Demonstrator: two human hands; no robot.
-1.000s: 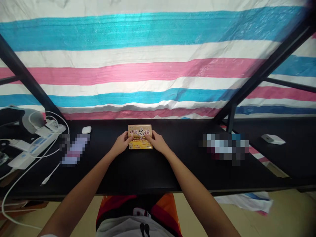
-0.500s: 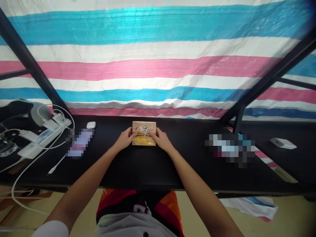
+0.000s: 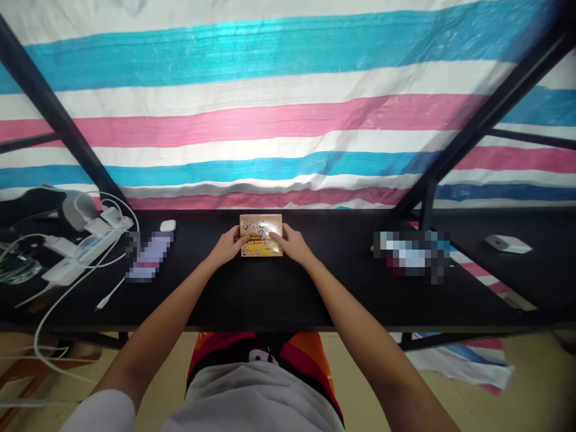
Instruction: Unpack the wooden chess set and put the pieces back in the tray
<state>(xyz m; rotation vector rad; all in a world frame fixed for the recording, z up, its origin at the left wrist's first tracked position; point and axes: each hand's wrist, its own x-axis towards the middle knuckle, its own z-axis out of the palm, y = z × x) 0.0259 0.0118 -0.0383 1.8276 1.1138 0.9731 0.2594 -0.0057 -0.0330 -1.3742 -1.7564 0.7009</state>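
A small Chinese chess box [image 3: 261,246], tan above and yellow below with large printed characters, is at the middle of the black desk. My left hand [image 3: 228,245] grips its left side, thumb over the front edge and fingers behind. On the other side my right hand [image 3: 294,243] holds the right edge, with its thumb lying across the printed face. Both hands are closed on the box, and most of their fingers are hidden behind it. Whether its underside touches the desk I cannot tell.
On the left of the desk [image 3: 270,300] are a white power strip [image 3: 67,270] with looping cables, a blurred-out phone-like thing [image 3: 150,257] and a white earbud case [image 3: 168,225]. A pixelated item [image 3: 409,253] lies right. Farther right is a white charger [image 3: 508,243]. Black frame bars rise both sides.
My view has shifted slightly, so the desk and its things sit a little higher. Both hands keep their hold on the box, whose face now catches more glare.
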